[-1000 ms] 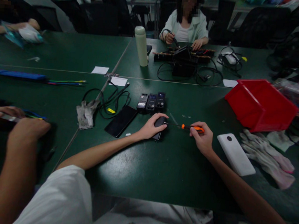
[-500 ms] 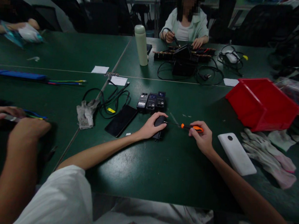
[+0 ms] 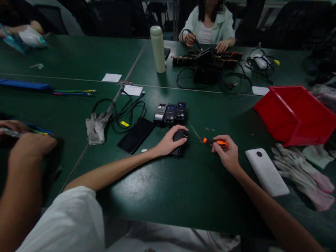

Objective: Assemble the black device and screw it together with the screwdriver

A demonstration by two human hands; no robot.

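Note:
My left hand [image 3: 171, 141] is closed around a small black box-shaped device [image 3: 179, 136], holding it down on the green table [image 3: 157, 191]. In my right hand [image 3: 226, 150] is a screwdriver [image 3: 219, 143] with an orange and black handle, lying roughly level. Its thin shaft points left, and the tip is at the right side of the device; whether it touches a screw is too small to tell. Just beyond my left hand stand several similar black devices [image 3: 170, 113] in a row. A dark smartphone [image 3: 136, 135] lies left of them.
At right are a red bin [image 3: 296, 116], a white power-bank-like block [image 3: 266, 172] and work gloves [image 3: 304, 173]. A grey glove [image 3: 96, 128] and black cable [image 3: 130, 111] lie at left. Farther off stands a pale green bottle [image 3: 158, 49]. A co-worker's hands [image 3: 24, 136] work at left; another person sits opposite.
My hands, the device and the screwdriver hold nearly the same positions. Only a slight shift of the camera view shows.

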